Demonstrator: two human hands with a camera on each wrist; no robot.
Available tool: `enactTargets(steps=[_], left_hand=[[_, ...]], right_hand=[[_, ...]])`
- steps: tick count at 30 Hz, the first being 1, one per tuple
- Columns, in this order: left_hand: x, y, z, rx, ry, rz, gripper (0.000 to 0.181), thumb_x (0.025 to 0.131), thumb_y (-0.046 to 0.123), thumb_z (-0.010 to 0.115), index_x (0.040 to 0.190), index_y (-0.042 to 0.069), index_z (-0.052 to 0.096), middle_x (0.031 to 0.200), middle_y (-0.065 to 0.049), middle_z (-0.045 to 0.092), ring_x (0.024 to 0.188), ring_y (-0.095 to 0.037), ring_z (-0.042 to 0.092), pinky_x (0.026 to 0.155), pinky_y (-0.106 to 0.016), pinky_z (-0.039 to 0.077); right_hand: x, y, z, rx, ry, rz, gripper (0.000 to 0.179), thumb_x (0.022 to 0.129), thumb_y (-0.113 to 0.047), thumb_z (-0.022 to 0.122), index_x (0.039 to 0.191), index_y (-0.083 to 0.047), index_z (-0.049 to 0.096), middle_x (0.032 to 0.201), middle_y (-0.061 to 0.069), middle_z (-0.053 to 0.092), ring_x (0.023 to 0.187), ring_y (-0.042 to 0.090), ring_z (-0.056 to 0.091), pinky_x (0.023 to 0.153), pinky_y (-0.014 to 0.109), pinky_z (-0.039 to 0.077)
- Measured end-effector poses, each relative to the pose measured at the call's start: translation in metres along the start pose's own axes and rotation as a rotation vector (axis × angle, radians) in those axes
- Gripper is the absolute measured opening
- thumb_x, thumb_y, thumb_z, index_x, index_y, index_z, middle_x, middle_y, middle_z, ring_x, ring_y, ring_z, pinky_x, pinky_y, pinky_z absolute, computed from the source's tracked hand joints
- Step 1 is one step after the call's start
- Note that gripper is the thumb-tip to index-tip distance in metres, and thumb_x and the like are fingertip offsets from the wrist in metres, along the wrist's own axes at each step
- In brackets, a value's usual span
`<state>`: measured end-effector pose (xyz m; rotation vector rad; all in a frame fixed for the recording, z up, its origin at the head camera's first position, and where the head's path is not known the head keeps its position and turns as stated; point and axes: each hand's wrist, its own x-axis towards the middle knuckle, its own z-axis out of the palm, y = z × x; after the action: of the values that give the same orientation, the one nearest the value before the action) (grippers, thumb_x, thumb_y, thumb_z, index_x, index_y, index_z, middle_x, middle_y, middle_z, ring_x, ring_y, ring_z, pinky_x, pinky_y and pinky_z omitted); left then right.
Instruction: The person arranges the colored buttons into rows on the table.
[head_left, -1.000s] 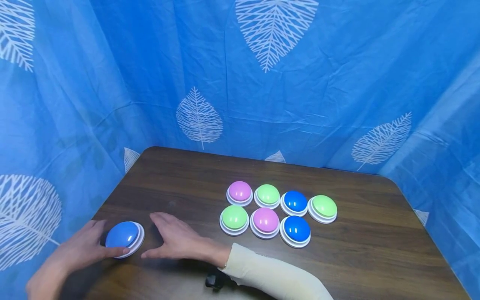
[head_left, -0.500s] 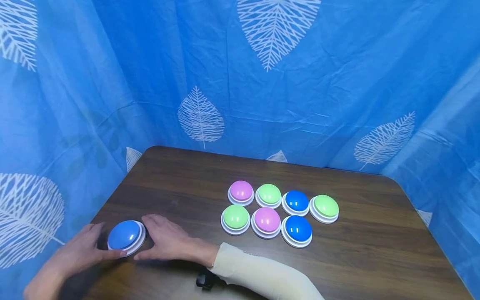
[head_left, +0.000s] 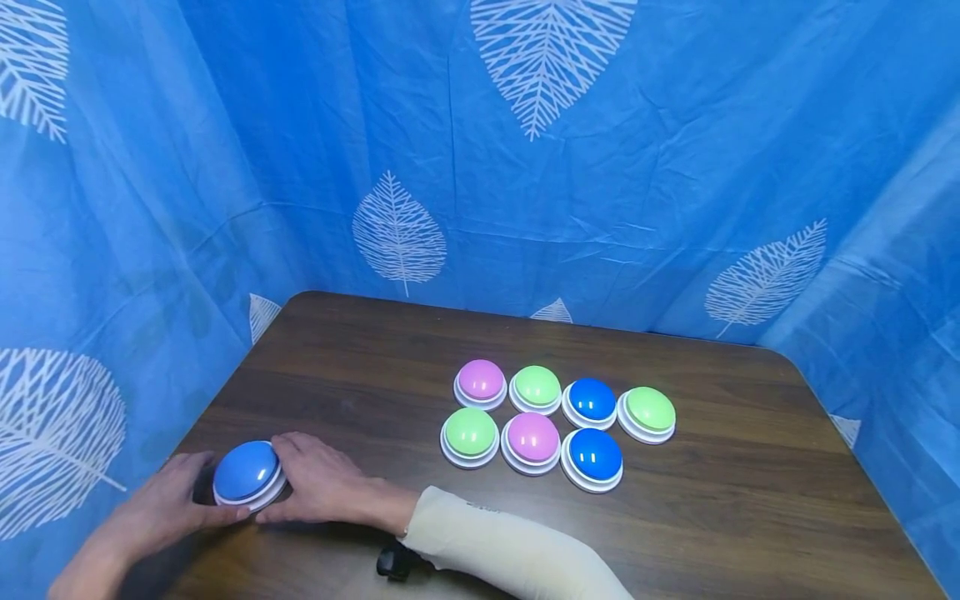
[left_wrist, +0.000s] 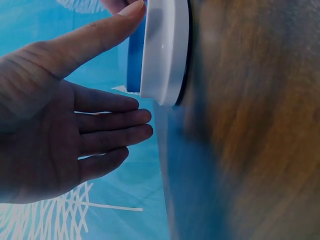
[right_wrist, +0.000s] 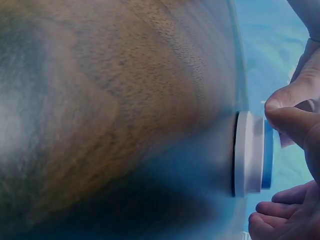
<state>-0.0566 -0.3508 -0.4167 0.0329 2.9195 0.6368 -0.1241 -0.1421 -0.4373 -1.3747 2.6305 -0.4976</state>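
A blue dome button [head_left: 246, 472] on a white base lies at the table's near left corner. My left hand [head_left: 161, 510] is on its left, fingers straight, with the thumb touching the white rim. In the left wrist view that left hand [left_wrist: 75, 130] shows straight fingers beside the button [left_wrist: 160, 50]. My right hand [head_left: 318, 487] grips it from the right, fingers curved against its side. The right wrist view shows the right hand [right_wrist: 295, 117] with bent fingertips on the dome of the button [right_wrist: 248, 152].
Several more dome buttons sit in two rows mid-table: pink [head_left: 481, 380], green [head_left: 537, 386], blue [head_left: 592, 400], green [head_left: 649, 409], green [head_left: 469, 432], pink [head_left: 531, 437], blue [head_left: 596, 455]. The dark wooden table [head_left: 712, 517] is ringed by a blue leaf-print curtain [head_left: 225, 167].
My right hand slid left until its fingers met the blue button. The button, tilted a second ago, now lies flatter; the left hand stayed beside it.
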Motion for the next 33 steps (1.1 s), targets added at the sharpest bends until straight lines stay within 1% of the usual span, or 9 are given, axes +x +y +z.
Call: enactTargets(steps=[3, 7, 14, 18, 20, 22, 25, 28, 33], left_hand=[[0.001, 0.000, 0.001, -0.037, 0.012, 0.039, 0.072, 0.075, 0.036, 0.086, 0.115, -0.018, 0.057, 0.105, -0.021, 0.064, 0.100, -0.043, 0.060, 0.081, -0.059, 0.048], [0.002, -0.001, 0.001, -0.061, -0.003, 0.049, 0.071, 0.076, 0.033, 0.085, 0.117, -0.017, 0.057, 0.106, -0.021, 0.064, 0.101, -0.042, 0.060, 0.082, -0.059, 0.048], [0.006, -0.001, 0.000, -0.062, -0.059, -0.015, 0.078, 0.079, 0.037, 0.083, 0.120, -0.021, 0.051, 0.108, -0.026, 0.061, 0.102, -0.045, 0.058, 0.082, -0.059, 0.048], [0.007, -0.001, 0.002, -0.062, -0.042, -0.009, 0.075, 0.078, 0.036, 0.085, 0.117, -0.020, 0.052, 0.105, -0.023, 0.062, 0.099, -0.040, 0.059, 0.080, -0.057, 0.050], [0.007, -0.003, 0.004, -0.064, -0.018, 0.020, 0.072, 0.076, 0.033, 0.086, 0.115, -0.019, 0.055, 0.103, -0.019, 0.063, 0.096, -0.037, 0.060, 0.078, -0.054, 0.051], [0.008, -0.005, 0.006, -0.064, -0.016, 0.030, 0.070, 0.076, 0.032, 0.086, 0.115, -0.018, 0.055, 0.103, -0.019, 0.063, 0.096, -0.037, 0.060, 0.078, -0.054, 0.050], [0.008, -0.008, 0.009, -0.067, -0.016, 0.032, 0.072, 0.076, 0.032, 0.085, 0.116, -0.019, 0.054, 0.105, -0.021, 0.062, 0.097, -0.039, 0.059, 0.080, -0.056, 0.050], [0.007, -0.009, 0.012, -0.062, -0.021, 0.014, 0.076, 0.077, 0.034, 0.085, 0.118, -0.021, 0.052, 0.107, -0.025, 0.061, 0.100, -0.042, 0.058, 0.082, -0.060, 0.048], [0.006, -0.010, 0.014, -0.046, -0.018, 0.014, 0.079, 0.076, 0.033, 0.086, 0.119, -0.022, 0.050, 0.107, -0.027, 0.059, 0.100, -0.045, 0.057, 0.081, -0.060, 0.048]], right_hand=[[0.002, 0.001, 0.002, 0.008, 0.003, 0.001, 0.086, 0.081, -0.059, 0.075, 0.147, -0.014, 0.042, 0.143, -0.005, 0.047, 0.129, 0.002, 0.043, 0.101, 0.015, 0.037], [0.004, 0.003, 0.004, 0.026, -0.001, 0.012, 0.082, 0.081, -0.058, 0.075, 0.144, -0.015, 0.045, 0.140, -0.006, 0.049, 0.126, 0.000, 0.045, 0.099, 0.013, 0.038], [0.007, 0.004, 0.008, 0.049, -0.028, 0.028, 0.078, 0.082, -0.056, 0.075, 0.143, -0.018, 0.045, 0.140, -0.008, 0.049, 0.125, 0.000, 0.045, 0.098, 0.014, 0.038], [0.008, 0.003, 0.011, 0.050, -0.051, 0.039, 0.079, 0.083, -0.056, 0.074, 0.145, -0.017, 0.044, 0.142, -0.008, 0.047, 0.127, 0.000, 0.044, 0.099, 0.014, 0.038], [0.009, 0.003, 0.012, 0.046, -0.047, 0.043, 0.078, 0.083, -0.056, 0.074, 0.144, -0.017, 0.044, 0.141, -0.008, 0.048, 0.126, 0.000, 0.044, 0.098, 0.014, 0.039], [0.010, 0.003, 0.013, 0.043, -0.037, 0.041, 0.077, 0.083, -0.056, 0.074, 0.143, -0.017, 0.045, 0.140, -0.007, 0.048, 0.124, 0.000, 0.045, 0.097, 0.013, 0.039], [0.011, 0.003, 0.015, 0.032, -0.025, 0.042, 0.077, 0.083, -0.056, 0.074, 0.142, -0.017, 0.046, 0.139, -0.007, 0.049, 0.124, 0.000, 0.046, 0.096, 0.013, 0.039], [0.012, 0.004, 0.017, 0.025, -0.014, 0.044, 0.075, 0.083, -0.057, 0.074, 0.141, -0.017, 0.047, 0.138, -0.007, 0.049, 0.124, 0.000, 0.046, 0.097, 0.013, 0.039], [0.012, 0.004, 0.020, 0.009, 0.017, 0.051, 0.072, 0.082, -0.059, 0.072, 0.138, -0.020, 0.050, 0.135, -0.010, 0.051, 0.120, -0.002, 0.047, 0.094, 0.012, 0.040]])
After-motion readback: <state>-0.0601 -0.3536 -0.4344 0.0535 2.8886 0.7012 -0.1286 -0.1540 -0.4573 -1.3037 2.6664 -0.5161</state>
